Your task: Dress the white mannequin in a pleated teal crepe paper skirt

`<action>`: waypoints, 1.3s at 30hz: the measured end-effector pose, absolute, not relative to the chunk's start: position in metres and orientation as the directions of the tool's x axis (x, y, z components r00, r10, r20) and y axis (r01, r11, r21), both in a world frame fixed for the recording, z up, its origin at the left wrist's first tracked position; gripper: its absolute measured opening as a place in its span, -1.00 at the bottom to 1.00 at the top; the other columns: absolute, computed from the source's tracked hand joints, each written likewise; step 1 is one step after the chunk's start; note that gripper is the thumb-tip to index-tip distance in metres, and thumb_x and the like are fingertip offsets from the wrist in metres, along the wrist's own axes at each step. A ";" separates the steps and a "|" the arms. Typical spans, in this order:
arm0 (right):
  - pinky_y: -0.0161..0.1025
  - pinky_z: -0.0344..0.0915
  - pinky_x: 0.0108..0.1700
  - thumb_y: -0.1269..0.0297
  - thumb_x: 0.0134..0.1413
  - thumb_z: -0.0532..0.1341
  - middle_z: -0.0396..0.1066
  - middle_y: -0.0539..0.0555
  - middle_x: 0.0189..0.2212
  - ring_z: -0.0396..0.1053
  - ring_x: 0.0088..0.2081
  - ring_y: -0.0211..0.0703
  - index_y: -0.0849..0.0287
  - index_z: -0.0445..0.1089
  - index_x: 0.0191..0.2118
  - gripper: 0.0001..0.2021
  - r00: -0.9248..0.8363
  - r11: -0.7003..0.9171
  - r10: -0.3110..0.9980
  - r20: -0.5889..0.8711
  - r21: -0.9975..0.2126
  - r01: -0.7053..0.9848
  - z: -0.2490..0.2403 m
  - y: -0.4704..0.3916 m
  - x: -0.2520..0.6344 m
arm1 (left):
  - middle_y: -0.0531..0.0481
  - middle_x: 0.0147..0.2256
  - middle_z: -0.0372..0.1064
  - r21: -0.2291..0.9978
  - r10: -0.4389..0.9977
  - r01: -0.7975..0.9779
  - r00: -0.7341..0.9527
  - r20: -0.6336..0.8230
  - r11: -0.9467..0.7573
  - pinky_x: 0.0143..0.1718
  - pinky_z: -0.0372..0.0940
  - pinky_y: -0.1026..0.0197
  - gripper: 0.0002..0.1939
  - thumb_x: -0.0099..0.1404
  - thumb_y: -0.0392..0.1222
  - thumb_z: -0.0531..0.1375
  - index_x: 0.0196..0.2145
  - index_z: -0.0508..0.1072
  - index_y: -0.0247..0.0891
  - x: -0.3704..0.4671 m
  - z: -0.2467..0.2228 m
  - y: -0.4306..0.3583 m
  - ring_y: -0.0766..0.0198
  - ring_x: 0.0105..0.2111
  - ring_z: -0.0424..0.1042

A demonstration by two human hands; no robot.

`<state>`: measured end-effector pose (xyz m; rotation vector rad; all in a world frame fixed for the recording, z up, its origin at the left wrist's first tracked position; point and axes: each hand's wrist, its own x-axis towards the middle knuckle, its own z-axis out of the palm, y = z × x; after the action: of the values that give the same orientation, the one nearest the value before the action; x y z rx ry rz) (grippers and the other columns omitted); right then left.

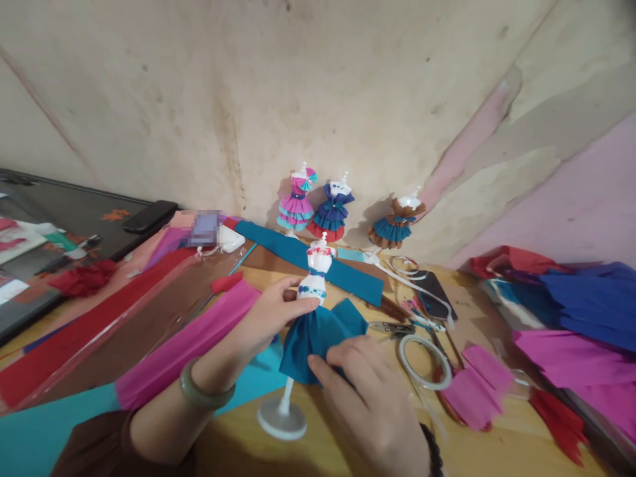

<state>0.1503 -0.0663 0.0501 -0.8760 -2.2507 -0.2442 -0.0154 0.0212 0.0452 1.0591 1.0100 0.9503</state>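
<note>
A small white mannequin [312, 278] on a round clear base [281, 419] stands tilted on the table in front of me. Patches of blue and red colour mark its chest, waist and hips. A gathered teal crepe paper skirt [311, 338] hangs from below its hips. My left hand [275, 308] is closed around the mannequin's hip and the skirt's top edge, thumb in front. At the skirt's lower right, my right hand [370, 387] has curled fingers on the paper; its thumb is hidden.
Behind stand mannequins in a pink dress [295, 199], a blue dress [334, 209] and a brown dress [396, 222]. Right of my hands lie a tape roll [424, 361], thread snips [392, 328], a phone [437, 295] and pink paper [477, 387]. Crepe strips [199, 344] cover the left.
</note>
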 end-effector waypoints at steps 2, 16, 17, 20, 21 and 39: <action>-0.12 0.26 -0.30 0.53 0.23 0.11 0.40 0.14 -0.41 0.28 -0.36 -0.09 0.33 0.47 -0.20 -0.82 -0.568 0.768 0.507 0.648 -0.040 0.640 0.046 -0.066 0.147 | -0.10 -0.28 0.54 0.966 0.953 -0.134 0.243 -0.182 0.219 -0.18 0.33 0.13 -0.54 0.02 -0.13 0.40 -0.12 0.48 -0.30 -0.016 0.046 0.022 0.13 -0.22 0.50; -0.12 0.34 -0.14 0.41 0.18 0.17 0.44 0.13 -0.26 0.39 -0.20 -0.07 0.16 0.36 -0.07 -0.79 -0.347 0.713 0.669 0.657 -0.437 0.548 0.060 -0.069 0.157 | -0.13 -0.17 0.54 0.992 0.927 -0.103 0.375 -0.027 0.070 -0.11 0.33 0.11 -0.38 0.05 -0.14 0.40 0.07 0.40 -0.32 -0.024 0.054 0.019 0.12 -0.16 0.49; -0.15 0.34 -0.13 0.41 0.20 0.16 0.44 0.11 -0.27 0.40 -0.18 -0.09 0.14 0.36 -0.11 -0.84 -0.239 0.637 0.734 0.636 -0.521 0.568 0.061 -0.067 0.162 | -0.13 -0.18 0.54 0.992 0.915 -0.106 0.402 -0.021 0.069 -0.14 0.33 0.12 -0.32 0.06 -0.15 0.40 0.13 0.34 -0.32 -0.025 0.054 0.018 0.13 -0.17 0.49; -0.17 0.34 -0.06 0.28 0.21 0.21 0.48 0.09 -0.18 0.44 -0.11 -0.09 0.10 0.37 -0.12 -0.86 -0.074 0.441 0.874 0.481 -0.719 0.537 0.059 -0.057 0.172 | -0.13 -0.21 0.54 0.986 0.874 -0.156 0.485 0.027 0.056 -0.17 0.34 0.13 -0.22 0.09 -0.20 0.39 0.22 0.22 -0.30 -0.025 0.052 0.015 0.14 -0.19 0.50; -0.19 0.36 -0.07 0.25 0.21 0.21 0.50 0.08 -0.17 0.45 -0.12 -0.10 0.09 0.38 -0.12 -0.86 -0.084 0.394 0.908 0.411 -0.767 0.506 0.058 -0.054 0.173 | -0.14 -0.19 0.54 0.984 0.862 -0.170 0.505 0.047 0.046 -0.16 0.35 0.13 -0.23 0.10 -0.21 0.38 0.22 0.23 -0.29 -0.025 0.050 0.014 0.14 -0.18 0.50; -0.24 0.36 -0.22 0.19 0.04 0.27 0.50 0.05 -0.36 0.44 -0.30 -0.12 0.14 0.41 -0.30 -0.85 -0.080 0.273 0.960 0.269 -0.828 0.490 0.052 -0.047 0.166 | -0.18 0.05 0.43 0.989 0.780 -0.114 0.610 0.140 -0.089 0.01 0.34 0.06 -0.30 0.18 -0.16 0.34 0.24 0.23 -0.19 -0.022 0.038 0.012 0.07 -0.02 0.46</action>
<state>0.1664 -0.0472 0.0515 -1.3389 -1.7029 0.7038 -0.0221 0.0123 0.0377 1.4811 0.5924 0.8226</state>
